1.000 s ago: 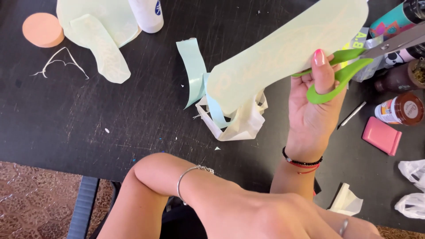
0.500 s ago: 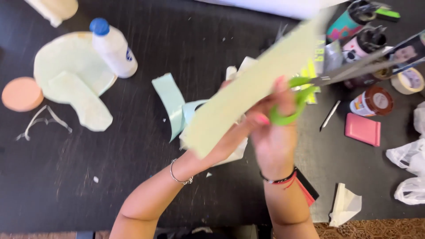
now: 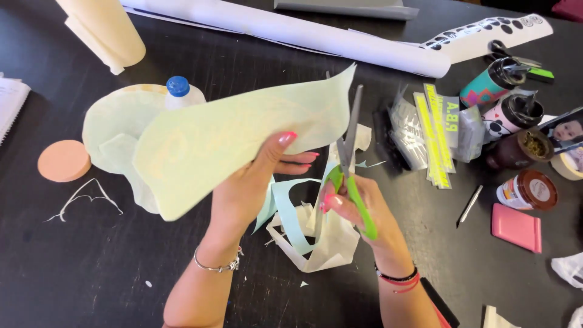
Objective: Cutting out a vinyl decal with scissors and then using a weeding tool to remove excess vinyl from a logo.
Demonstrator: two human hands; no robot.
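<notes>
My left hand (image 3: 255, 182) grips a large pale green paper sheet (image 3: 231, 136) by its lower right side and holds it up over the black table (image 3: 91, 267). My right hand (image 3: 364, 209) holds green-handled scissors (image 3: 349, 167), blades pointing up at the sheet's right edge. Below both hands lies a heap of light blue and white paper scraps (image 3: 310, 234). A glue bottle with a blue cap (image 3: 179, 88) stands just behind the sheet.
An orange disc (image 3: 64, 161) and pale cut shapes (image 3: 109, 130) lie at the left. A long white paper roll (image 3: 291, 30) crosses the back. Jars, cups (image 3: 498, 82), yellow sticker strips (image 3: 434, 136) and a pink pad (image 3: 516, 228) crowd the right.
The left hand has taken the sheet from below and swung it to the left. The scissors turned from pointing right to pointing up at the sheet's edge. The view shifted down the table.
</notes>
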